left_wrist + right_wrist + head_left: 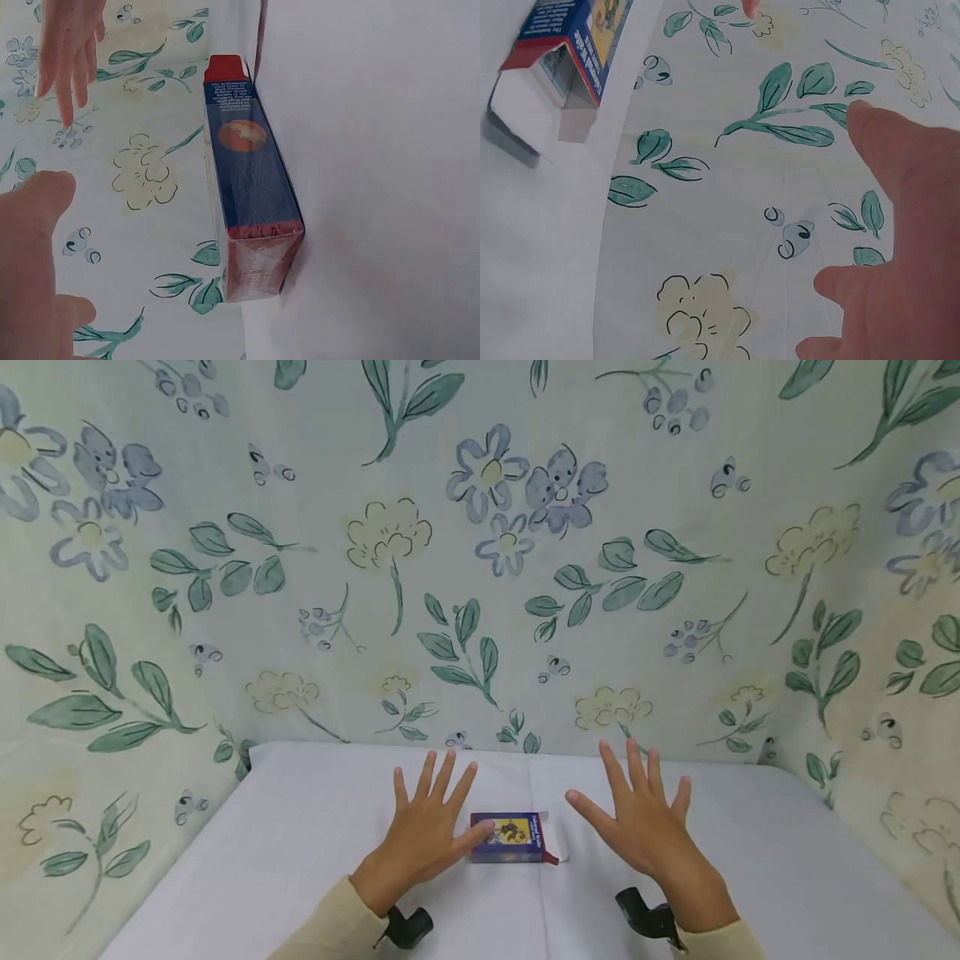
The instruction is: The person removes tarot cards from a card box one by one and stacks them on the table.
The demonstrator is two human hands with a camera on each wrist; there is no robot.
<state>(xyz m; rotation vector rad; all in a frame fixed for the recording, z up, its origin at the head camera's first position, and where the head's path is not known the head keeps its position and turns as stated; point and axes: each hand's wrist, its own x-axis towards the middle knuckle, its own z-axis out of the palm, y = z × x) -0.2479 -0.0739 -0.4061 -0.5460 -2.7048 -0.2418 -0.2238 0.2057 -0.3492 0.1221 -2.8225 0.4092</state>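
Observation:
A small blue and red card box [517, 837] with a yellow picture on its top lies on the white table. Its right end stands open, the white flap [526, 112] folded out and cards or an inner edge showing inside. My left hand [423, 831] is raised with fingers spread, its thumb overlapping the box's left part in the head view. In the left wrist view the box [251, 165] appears apart from that hand. To the right of the box, my right hand [648, 827] is also held up, fingers spread, touching nothing.
A white cloth covers the table [315, 810]. Behind and at both sides hangs a curtain [480, 610] printed with flowers and leaves. Black wrist cameras [408, 928] are strapped under both wrists.

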